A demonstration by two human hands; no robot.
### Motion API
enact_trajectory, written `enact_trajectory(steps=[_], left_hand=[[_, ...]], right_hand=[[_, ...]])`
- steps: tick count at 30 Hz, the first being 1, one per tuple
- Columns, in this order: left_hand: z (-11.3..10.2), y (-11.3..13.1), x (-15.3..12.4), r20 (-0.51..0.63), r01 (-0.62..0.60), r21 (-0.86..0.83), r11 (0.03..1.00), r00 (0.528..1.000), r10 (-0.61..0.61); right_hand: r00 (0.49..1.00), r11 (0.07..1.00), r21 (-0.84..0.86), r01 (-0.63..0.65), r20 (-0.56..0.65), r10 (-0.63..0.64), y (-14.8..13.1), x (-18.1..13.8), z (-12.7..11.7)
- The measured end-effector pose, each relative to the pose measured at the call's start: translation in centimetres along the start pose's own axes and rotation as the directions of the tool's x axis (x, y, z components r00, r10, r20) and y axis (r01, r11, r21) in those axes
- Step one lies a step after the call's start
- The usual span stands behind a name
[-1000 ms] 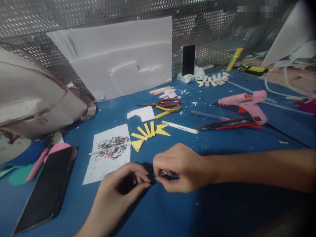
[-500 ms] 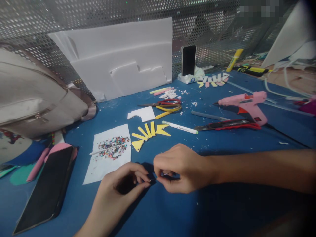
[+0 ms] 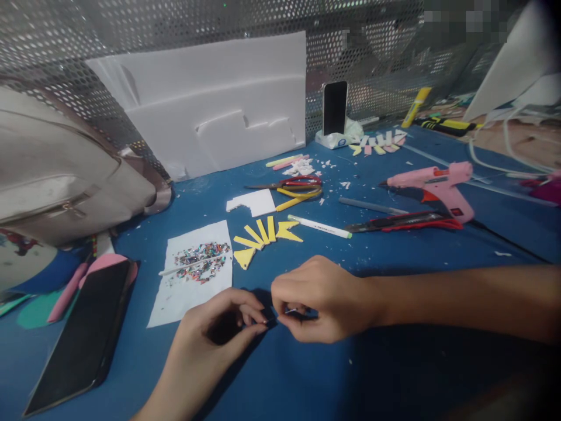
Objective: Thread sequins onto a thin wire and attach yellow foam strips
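Observation:
My left hand point(image 3: 223, 324) is closed in a pinch, thumb against fingertips, just above the blue table. What it pinches, if anything, is too small to make out. Close on its right, my right hand point(image 3: 313, 301) is curled with thumb and forefinger together; a small shiny bit shows inside its fingers, of a kind I cannot tell. The fingertips of both hands are a short gap apart. Beyond them lie yellow foam pieces point(image 3: 255, 235) in a fan. A white sheet point(image 3: 160, 313) with many coloured glitter flakes point(image 3: 204, 260) lies beside my left hand.
A white marker point(image 3: 322, 226), scissors point(image 3: 302, 186), a red box cutter point(image 3: 407, 222) and a pink glue gun point(image 3: 447, 184) lie beyond my right hand. A large phone point(image 3: 83, 339) lies at left by a bag point(image 3: 65, 169). Another phone point(image 3: 335, 108) stands at the back.
My right hand has shifted very slightly to the left. The left hand and the things on the table look the same.

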State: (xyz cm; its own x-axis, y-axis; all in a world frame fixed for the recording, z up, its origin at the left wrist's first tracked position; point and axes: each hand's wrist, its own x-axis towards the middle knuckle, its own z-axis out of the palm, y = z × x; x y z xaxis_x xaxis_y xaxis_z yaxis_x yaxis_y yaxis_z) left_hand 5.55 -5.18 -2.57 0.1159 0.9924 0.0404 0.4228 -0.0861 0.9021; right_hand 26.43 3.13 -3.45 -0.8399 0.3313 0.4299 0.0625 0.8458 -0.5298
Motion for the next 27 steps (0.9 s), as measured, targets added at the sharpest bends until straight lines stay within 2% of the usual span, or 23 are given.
enact_trajectory(steps=[14, 21, 27], left_hand=[[0.00, 0.16, -0.31, 0.043, -0.105, 0.121, 0.987, 0.994, 0.100], [0.27, 0.62, -0.35, 0.046, -0.156, 0.160, 0.975, 0.988, 0.150], [0.32, 0.48, -0.47, 0.022, -0.151, 0.156, 0.976, 0.988, 0.150]], right_hand=[[0.999, 0.998, -0.065, 0.017, 0.029, -0.016, -0.04, 0.10, -0.03], [0.992, 0.978, -0.176, 0.110, 0.081, -0.097, 0.07, 0.15, 0.16], [0.989, 0.970, -0.199, 0.142, 0.071, -0.130, 0.00, 0.20, -0.04]])
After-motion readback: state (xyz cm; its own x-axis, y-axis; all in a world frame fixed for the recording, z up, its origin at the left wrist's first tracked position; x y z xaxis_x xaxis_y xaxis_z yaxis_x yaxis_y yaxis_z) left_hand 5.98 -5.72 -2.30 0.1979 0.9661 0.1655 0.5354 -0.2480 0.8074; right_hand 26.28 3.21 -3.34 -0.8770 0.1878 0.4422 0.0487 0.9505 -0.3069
